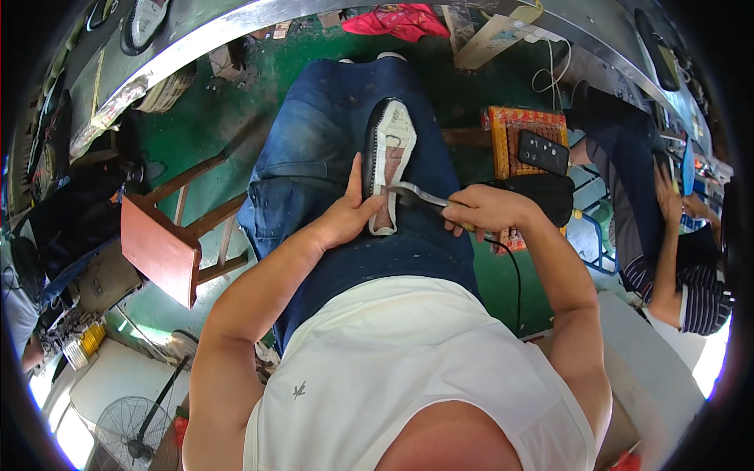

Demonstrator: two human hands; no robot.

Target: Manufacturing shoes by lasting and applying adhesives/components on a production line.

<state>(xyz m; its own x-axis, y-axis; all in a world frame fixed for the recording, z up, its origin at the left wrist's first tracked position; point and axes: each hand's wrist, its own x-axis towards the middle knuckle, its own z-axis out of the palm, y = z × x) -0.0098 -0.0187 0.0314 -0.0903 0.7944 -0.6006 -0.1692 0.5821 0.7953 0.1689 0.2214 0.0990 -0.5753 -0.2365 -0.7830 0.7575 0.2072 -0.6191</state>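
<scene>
A dark shoe [393, 140] lies bottom up on my lap, its underside showing white edges and a brown middle strip. My left hand [343, 219] grips the shoe near its close end, the thumb lying across it and one finger stretched along its left side. My right hand [488, 209] is closed round the handle of a tool with a curved grey metal end [420, 194]. The metal tip meets the shoe's underside at its right edge, near my left thumb. Whether the tool has one jaw or two, I cannot tell.
A brown wooden stool [161, 245] stands at left. To my right, a black phone [543, 151] lies on a beaded seat [510, 129] beside a black bag [542, 196]. A metal-edged bench [259, 23] curves across the front. Another person [667, 259] works at right; a fan [133, 436] is behind left.
</scene>
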